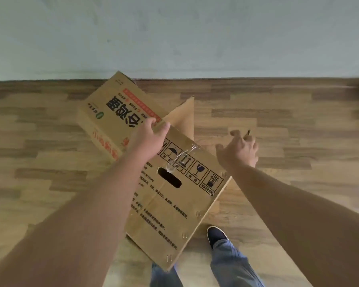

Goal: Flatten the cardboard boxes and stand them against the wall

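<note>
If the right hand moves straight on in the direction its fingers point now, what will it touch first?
Probably nothing soon. The right hand is open beside the cardboard box, pointing toward the wall. Only wood floor lies below that line; depth is unclear.

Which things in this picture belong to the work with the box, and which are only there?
Belong to the job:
cardboard box
left hand, gripping the box's top edge
right hand, open, off the box
wall

Only there:
wooden floor
shoe
loose tape on the box
</note>
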The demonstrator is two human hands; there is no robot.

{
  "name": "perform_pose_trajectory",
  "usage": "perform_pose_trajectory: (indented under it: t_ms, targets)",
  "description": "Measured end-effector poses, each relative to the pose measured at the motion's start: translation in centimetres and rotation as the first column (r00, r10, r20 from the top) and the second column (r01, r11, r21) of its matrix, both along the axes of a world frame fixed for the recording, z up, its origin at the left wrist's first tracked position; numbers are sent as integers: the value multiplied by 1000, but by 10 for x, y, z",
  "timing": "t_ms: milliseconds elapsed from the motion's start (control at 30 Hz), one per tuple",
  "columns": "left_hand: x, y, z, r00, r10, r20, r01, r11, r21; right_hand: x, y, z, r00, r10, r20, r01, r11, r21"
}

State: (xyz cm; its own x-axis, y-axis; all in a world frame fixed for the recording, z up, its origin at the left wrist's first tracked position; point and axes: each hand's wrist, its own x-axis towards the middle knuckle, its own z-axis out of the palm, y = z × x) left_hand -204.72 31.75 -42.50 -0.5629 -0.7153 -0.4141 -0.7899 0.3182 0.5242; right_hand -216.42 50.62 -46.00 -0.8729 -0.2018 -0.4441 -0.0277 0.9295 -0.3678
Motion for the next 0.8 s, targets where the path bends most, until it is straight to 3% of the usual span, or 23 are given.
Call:
perform_pose_trajectory:
  t_ms: [67,133,267,400,600,800]
  targets:
    - [-24,-19,-29,998,-64,-14,64,998,-10,0,-1,-21,988,-153,-10,153,988,27]
    - [-42,-34,-55,989,-148,17,148,988,-30,3,-2,-43,930,-357,93,360,932,-25]
    - [-57,-48,-101,970,-235,57,239,969,-71,19,-3,-71,734,-615,287,670,725,-160]
    - [-59,-43,-130,979,-201,32,202,943,-263,26,4,-83,713,-669,210,701,670,-244]
    - [-69,-4,-119,984,-178,-22,164,942,-294,42,48,-65,689,-711,140,706,616,-350]
    - [-100,49,-60,958,-181,-220,115,952,-282,33,113,-4,664,-740,-110,616,624,-481]
